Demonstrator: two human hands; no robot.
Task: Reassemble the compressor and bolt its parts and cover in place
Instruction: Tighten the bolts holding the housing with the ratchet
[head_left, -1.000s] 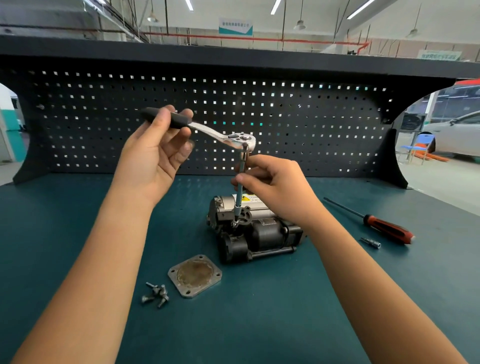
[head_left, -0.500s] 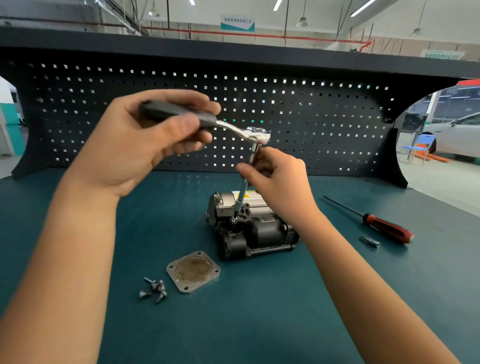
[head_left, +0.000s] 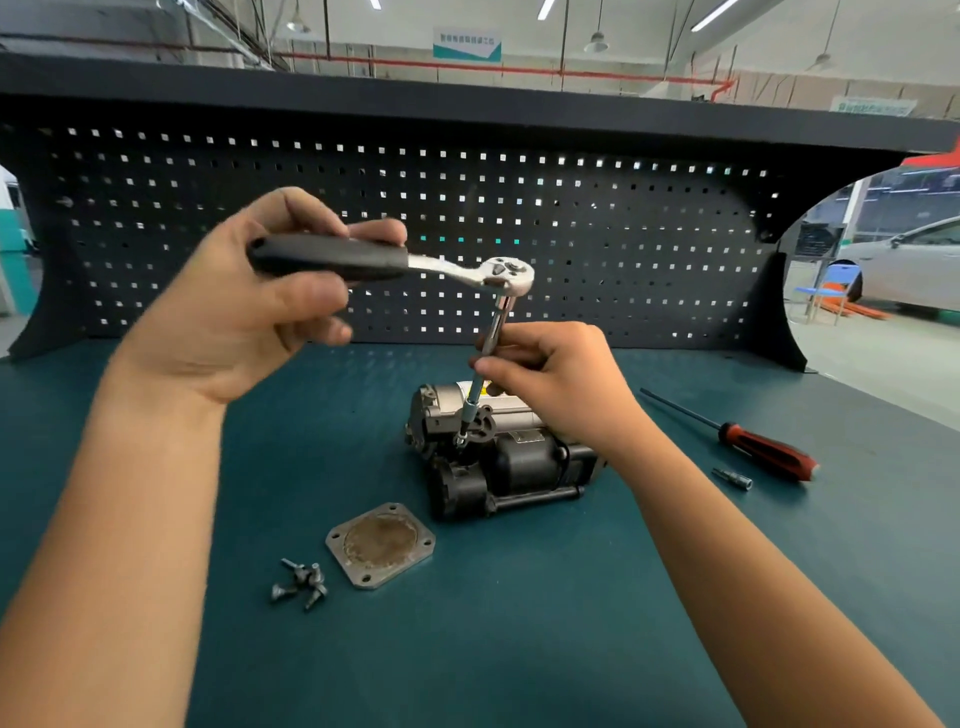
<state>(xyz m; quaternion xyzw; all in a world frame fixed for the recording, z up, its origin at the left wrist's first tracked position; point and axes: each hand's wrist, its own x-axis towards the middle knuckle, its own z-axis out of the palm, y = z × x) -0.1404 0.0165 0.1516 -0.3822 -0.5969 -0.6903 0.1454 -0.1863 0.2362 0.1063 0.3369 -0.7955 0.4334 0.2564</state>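
Observation:
The dark compressor (head_left: 511, 457) lies on the teal bench at centre. A ratchet wrench (head_left: 467, 270) with a long extension bar (head_left: 488, 353) stands tilted on a bolt at the compressor's top left. My left hand (head_left: 249, 306) grips the ratchet's black handle, raised above the bench. My right hand (head_left: 556, 379) pinches the extension bar just over the compressor. The square metal cover (head_left: 380, 544) lies flat in front of the compressor, apart from it. Several loose bolts (head_left: 302, 582) lie in a small heap left of the cover.
A red-handled screwdriver (head_left: 763, 449) lies at the right on the bench, with a small socket bit (head_left: 732, 478) beside it. A dark pegboard (head_left: 571, 234) closes off the back of the bench. Beyond the right end is an open workshop floor.
My left hand has swung the ratchet handle toward me and lower, and the ratchet head has shifted right. My right hand stays on the extension bar. The compressor, cover and bolts have not moved.

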